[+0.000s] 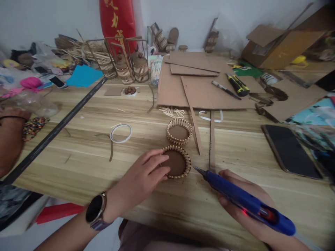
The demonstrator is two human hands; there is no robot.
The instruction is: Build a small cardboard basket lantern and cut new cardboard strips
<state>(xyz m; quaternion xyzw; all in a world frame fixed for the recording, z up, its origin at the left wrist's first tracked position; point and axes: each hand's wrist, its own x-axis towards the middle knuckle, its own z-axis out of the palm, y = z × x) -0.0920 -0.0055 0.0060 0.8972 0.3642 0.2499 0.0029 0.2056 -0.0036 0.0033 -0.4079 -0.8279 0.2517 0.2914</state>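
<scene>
Gripped in the right hand (243, 183), a blue glue gun (232, 191) is slanting over the table's (146, 216) near edge, its nozzle pointing toward the near ring (179, 164) of upright sticks without touching it. That hand is wrapping around the gun's body, where a red light is glowing. Wearing a dark watch (94, 208), the left hand (138, 181) is resting slightly spread fingers on the near ring's left rim; whether its hidden thumb is pinching, I cannot tell. This ring is lying flat by the middle of the near edge, its brown floor facing up. Just beyond, a second ring (179, 132) is lying flat. Loose sticks (171, 112) are lying behind that one, a cardboard strip (212, 139) to its right, and a white hoop (121, 141) well to its left. Toward the table's right edge, a black phone (291, 151) is lying. Cardboard sheets (172, 94) are covering part of the far side; left of them, handled baskets (125, 69) are standing. Another person's arm (9, 139) is resting at the left edge.
</scene>
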